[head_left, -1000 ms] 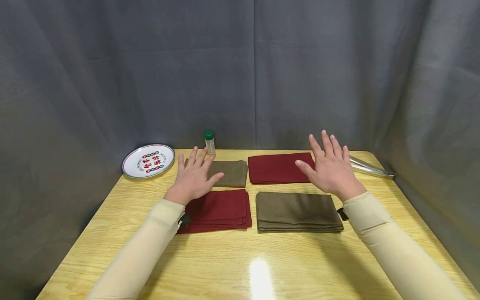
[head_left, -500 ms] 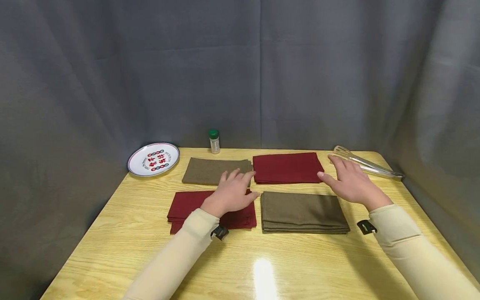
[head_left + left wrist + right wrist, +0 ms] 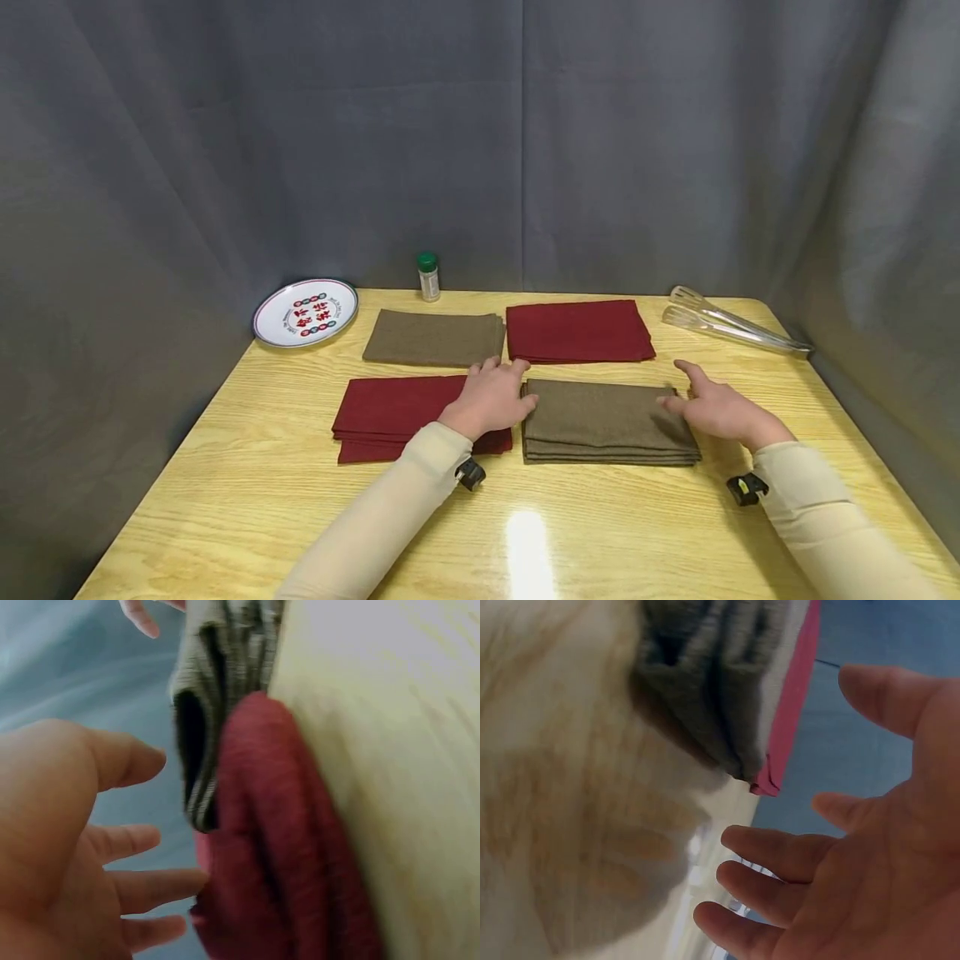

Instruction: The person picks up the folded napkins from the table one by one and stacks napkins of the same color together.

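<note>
Two folded brown cloths and two folded red cloths lie in a two-by-two layout on the wooden table. My left hand (image 3: 491, 400), fingers spread, hovers over the right end of the near red cloth (image 3: 397, 406), by the left edge of the near brown cloth (image 3: 607, 421). At that brown cloth's right edge is my right hand (image 3: 723, 410), thumb and fingers apart. In the left wrist view the layered folds of the red cloth (image 3: 277, 825) show beside the fingers. The right wrist view shows the brown folds (image 3: 712, 682) close to the open palm. Neither hand holds anything.
Behind lie the far brown cloth (image 3: 433, 337) and the far red cloth (image 3: 577, 332). A patterned plate (image 3: 281, 329) is at the back left, a green-capped shaker bottle (image 3: 428, 279) near the back edge, metal tongs (image 3: 738, 327) at the back right. Grey curtains (image 3: 480, 150) surround the table.
Both hands have moved right and lowered toward the near brown cloth, the left from above the left-hand cloths, the right from over the far red cloth. The cloths lie as before.
</note>
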A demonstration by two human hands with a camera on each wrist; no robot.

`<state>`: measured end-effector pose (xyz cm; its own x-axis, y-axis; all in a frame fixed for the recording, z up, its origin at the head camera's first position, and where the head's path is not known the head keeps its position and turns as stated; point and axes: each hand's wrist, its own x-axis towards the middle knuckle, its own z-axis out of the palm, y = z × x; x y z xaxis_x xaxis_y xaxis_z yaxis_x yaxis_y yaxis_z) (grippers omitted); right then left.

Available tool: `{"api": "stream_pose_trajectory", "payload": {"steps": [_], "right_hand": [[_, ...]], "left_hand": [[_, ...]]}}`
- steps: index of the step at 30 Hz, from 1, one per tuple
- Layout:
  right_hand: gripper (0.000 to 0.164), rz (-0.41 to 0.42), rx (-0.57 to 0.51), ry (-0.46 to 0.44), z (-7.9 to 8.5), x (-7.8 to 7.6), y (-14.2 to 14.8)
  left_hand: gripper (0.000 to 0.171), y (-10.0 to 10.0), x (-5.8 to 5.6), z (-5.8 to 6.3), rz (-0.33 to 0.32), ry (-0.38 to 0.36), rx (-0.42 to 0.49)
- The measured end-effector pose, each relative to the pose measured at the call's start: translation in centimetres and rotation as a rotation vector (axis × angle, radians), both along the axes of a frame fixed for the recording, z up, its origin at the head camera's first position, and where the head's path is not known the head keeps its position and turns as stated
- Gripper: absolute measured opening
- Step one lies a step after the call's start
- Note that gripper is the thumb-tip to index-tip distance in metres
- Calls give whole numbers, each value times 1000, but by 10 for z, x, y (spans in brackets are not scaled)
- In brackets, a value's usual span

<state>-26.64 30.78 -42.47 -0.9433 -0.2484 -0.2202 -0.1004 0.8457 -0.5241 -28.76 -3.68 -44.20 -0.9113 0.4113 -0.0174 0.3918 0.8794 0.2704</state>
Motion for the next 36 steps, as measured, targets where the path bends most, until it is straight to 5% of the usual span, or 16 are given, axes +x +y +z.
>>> {"api": "stream_pose_trajectory", "payload": {"steps": [9,15,25,36], "right_hand": [[88,-1,-128,-48,-10,-5,0],[83,50,-58,24,-14,1,-7],[72,44,-18,149,-21,8,-8],[59,-40,-205,173,-20,19,-9]], "left_hand": [[65,0,-4,-9,-22,-96,-6],[65,0,-2,-8,-65,-140,38],[76,1,0,-8,-110,-105,102],[60,1,7,-6,-265,-17,287]]}}
